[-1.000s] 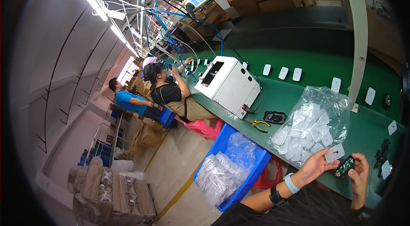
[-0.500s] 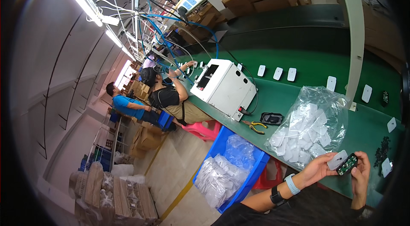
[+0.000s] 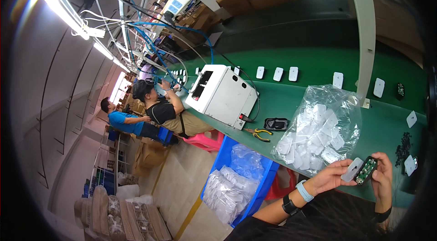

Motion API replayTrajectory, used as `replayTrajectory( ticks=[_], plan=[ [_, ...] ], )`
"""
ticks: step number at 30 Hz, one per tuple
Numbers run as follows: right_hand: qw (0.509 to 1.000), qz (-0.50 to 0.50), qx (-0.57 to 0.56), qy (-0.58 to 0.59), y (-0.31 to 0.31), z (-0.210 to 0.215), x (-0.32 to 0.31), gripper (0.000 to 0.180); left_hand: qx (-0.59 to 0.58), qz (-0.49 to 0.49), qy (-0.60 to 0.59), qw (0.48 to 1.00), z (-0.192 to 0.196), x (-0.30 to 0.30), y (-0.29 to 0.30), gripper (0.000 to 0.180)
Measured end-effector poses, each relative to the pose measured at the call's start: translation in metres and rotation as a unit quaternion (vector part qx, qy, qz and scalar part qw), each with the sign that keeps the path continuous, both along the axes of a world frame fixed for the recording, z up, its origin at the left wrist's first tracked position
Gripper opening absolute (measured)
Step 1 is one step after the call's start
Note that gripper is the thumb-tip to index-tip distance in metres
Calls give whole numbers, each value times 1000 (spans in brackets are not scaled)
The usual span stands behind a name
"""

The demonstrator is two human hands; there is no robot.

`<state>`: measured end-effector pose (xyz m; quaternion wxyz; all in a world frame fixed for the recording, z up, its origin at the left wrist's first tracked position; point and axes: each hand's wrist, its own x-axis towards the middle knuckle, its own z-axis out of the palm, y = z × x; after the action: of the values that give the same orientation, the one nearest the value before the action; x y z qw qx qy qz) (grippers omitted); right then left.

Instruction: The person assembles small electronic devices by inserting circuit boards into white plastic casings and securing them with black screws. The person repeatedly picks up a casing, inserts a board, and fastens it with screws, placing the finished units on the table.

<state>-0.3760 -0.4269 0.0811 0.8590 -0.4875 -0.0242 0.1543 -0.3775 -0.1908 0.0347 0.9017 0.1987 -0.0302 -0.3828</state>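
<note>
Near right, over the green desk (image 3: pixel 283 100), the left hand (image 3: pixel 330 176) pinches a white rounded plastic plate (image 3: pixel 351 170) just beside the black oblong circuit-board case (image 3: pixel 366 170) the right hand (image 3: pixel 383 175) grasps; matching-up, I'd judge, next calling for aligned edges.

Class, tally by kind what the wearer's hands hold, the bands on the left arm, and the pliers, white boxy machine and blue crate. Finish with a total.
White cover, in left hand: 1
Open black housing, in right hand: 1
Arm bands: 2
Pliers: 1
White machine: 1
Blue crate: 1
Total: 7
</note>
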Motion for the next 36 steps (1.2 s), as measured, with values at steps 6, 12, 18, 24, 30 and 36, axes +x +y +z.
replayTrajectory(
  ticks=[6,12,18,24,30,36],
  plan=[
    [999,-24,15,-21,-1,10,10,55,-52,12,14,998,-7,8,-2,57],
    [994,20,-105,-26,-9,47,7,49,-2,66,4,998,19,7,-4,61],
    [964,-30,-259,-59,-8,56,-5,34,87,79,-59,991,30,8,-15,54],
    [909,-57,-392,-131,2,71,-3,33,136,79,-64,986,27,3,-17,49],
    [907,-57,-394,-141,9,67,0,33,185,89,-103,973,29,1,-19,48],
    [901,-46,-405,-149,11,65,0,34,206,96,-140,964,32,0,-16,45]
  ],
)
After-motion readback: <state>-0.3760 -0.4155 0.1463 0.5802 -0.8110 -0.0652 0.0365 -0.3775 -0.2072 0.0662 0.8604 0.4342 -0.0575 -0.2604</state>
